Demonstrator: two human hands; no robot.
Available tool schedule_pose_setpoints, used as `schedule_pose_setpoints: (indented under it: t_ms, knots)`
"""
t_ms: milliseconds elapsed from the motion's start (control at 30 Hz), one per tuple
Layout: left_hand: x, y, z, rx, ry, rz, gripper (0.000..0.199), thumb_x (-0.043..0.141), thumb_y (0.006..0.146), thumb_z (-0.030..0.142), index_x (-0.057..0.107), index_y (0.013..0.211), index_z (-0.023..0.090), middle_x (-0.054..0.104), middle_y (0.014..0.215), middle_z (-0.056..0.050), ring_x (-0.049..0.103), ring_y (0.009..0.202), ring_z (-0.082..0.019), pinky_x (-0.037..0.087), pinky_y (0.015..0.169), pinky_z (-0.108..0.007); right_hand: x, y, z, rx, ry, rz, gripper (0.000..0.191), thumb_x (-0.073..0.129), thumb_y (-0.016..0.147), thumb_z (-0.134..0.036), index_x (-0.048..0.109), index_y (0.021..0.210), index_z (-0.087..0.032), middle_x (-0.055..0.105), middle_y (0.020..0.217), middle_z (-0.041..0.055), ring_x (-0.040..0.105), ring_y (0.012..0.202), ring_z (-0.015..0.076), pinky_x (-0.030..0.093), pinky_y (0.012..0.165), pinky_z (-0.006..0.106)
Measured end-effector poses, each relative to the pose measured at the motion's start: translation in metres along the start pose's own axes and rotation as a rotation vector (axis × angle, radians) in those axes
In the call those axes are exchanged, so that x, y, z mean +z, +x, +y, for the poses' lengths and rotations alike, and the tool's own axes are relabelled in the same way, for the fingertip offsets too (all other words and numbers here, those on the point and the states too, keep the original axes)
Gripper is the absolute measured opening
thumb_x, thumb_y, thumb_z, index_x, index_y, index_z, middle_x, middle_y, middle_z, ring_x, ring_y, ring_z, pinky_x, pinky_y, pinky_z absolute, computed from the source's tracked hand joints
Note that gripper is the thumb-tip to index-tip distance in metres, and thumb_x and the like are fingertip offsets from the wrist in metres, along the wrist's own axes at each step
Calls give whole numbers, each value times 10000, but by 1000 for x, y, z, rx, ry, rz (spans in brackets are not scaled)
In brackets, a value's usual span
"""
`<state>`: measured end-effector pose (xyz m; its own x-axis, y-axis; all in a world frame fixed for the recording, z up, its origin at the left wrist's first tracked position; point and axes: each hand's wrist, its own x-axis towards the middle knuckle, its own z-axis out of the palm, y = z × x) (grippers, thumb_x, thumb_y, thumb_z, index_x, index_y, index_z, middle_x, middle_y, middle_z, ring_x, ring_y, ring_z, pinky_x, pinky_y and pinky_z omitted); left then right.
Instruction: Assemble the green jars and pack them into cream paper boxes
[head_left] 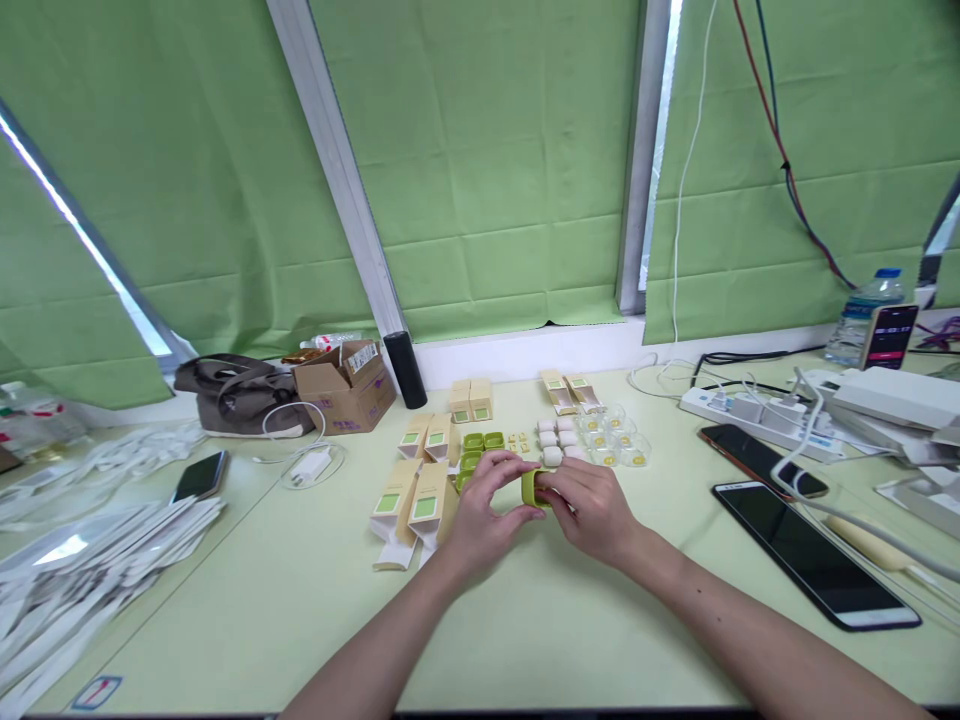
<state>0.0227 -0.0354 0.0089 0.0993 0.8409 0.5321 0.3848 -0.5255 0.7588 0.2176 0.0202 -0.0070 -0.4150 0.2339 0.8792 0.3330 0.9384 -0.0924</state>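
My left hand grips the rim of a small green cup between thumb and fingers, above the table. The fingers of my right hand reach into the cup's opening from the right; what they hold, if anything, is hidden. Behind my left hand stand more green cups. Tiny yellowish pieces lie beside them. Farther right are white and pinkish rounded pieces in rows, then clear domed cups with yellow centres. Open cream boxes with green panels lie at the left.
More cream boxes stand at the back. A cardboard box, grey bag and black cylinder are at back left. White strips lie left; phones, cables and a power strip are right.
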Motion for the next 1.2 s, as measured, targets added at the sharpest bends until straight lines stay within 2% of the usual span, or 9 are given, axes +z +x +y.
schedule_pose_setpoints:
  t_ms: [333,533,633,700,767,867,1000,1067,1200]
  knots:
    - [-2,2,5,-5,31,13,423,901,774,252,778,1174,314,608,1187,-75,617,1177,-280,503,1071,-439,-5,0,5,-37,-22,-43,170,539,1006,-124,684,1025,-213,700,687,23,550,601,171,369,568,319]
    - [-2,3,-3,118,120,106,463,888,800,291,753,1243,311,605,1174,-84,603,1174,-275,522,1040,-449,-16,3,8,-75,20,-14,300,543,957,-94,621,1224,-206,713,782,36,620,645,187,438,567,321]
    - [-3,4,-7,166,189,157,472,885,809,301,745,1259,304,661,1137,-88,578,1165,-280,526,1020,-452,-16,3,6,-8,68,11,404,597,945,-141,566,1342,-209,747,1018,110,709,894,259,566,641,361]
    - [-4,4,-8,199,227,158,461,876,821,318,744,1263,304,716,1099,-86,553,1156,-287,523,1012,-464,-13,2,5,52,94,-16,517,627,952,-189,503,1452,-224,707,1251,161,697,1112,312,631,699,398]
    - [-3,5,-7,228,250,147,449,870,827,344,748,1257,300,753,1074,-86,534,1146,-295,518,1005,-479,-9,-1,5,91,127,-57,583,632,962,-207,457,1516,-251,663,1358,166,665,1219,332,665,726,419]
    - [-2,4,-7,224,246,135,442,879,813,378,758,1229,292,762,1054,-87,529,1139,-301,514,1000,-486,-4,-4,5,114,195,-76,579,623,958,-174,477,1508,-281,675,1334,145,663,1221,325,683,704,411]
    - [-1,3,-6,112,166,150,555,908,777,396,711,1288,299,689,1176,-92,559,1201,-287,509,1049,-468,0,-6,4,170,303,-50,551,624,948,-137,523,1467,-293,679,1320,127,682,1161,299,688,681,386]
    - [-2,3,-4,67,117,146,578,882,811,389,666,1340,303,642,1247,-97,566,1246,-279,498,1078,-460,0,-5,3,199,341,-25,528,633,954,-142,536,1451,-293,683,1316,122,691,1144,292,695,695,391]
    - [-7,2,-1,60,57,110,473,782,904,340,642,1353,291,605,1301,-109,564,1275,-277,489,1088,-456,1,-4,2,215,389,60,468,682,948,-164,568,1386,-285,711,1264,112,713,1121,285,713,723,397]
